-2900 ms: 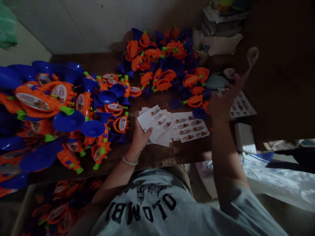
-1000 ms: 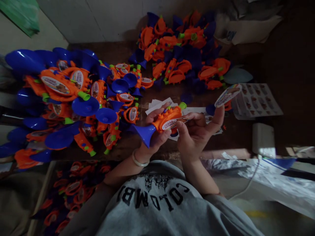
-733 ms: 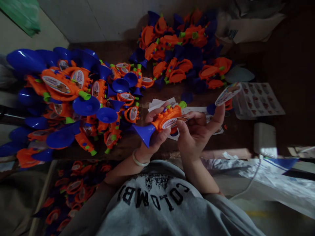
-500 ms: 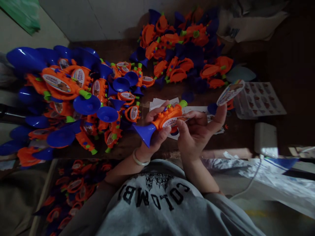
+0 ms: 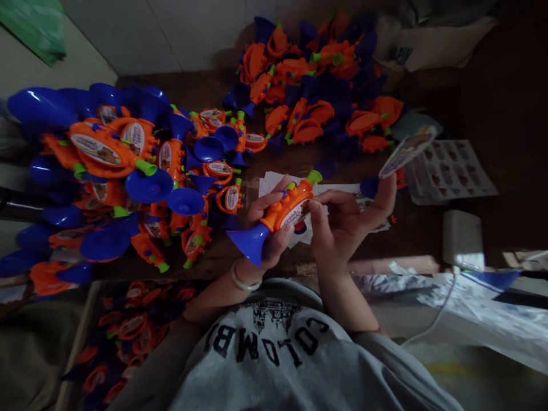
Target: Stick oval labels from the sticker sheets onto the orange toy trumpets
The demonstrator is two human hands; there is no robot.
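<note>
My left hand is closed around an orange toy trumpet with a blue bell and a light green mouthpiece. The bell points down and left. An oval printed sticker lies against the trumpet's flat side. My right hand pinches with thumb and finger at the sticker's right end, close to the trumpet. A second oval sticker clings to the tip of a raised finger of that hand. Beneath the hands are white paper sheets, partly covered.
Stickered toy trumpets are heaped on the left, and trumpets with plain orange ovals at the back. Sticker sheets and a white box with a cable lie right. More trumpets sit below the table edge.
The trumpet has tilted more steeply in my left hand, its mouthpiece higher and its bell lower. More of its sticker now shows. The sticker on my right finger has swung slightly rightward.
</note>
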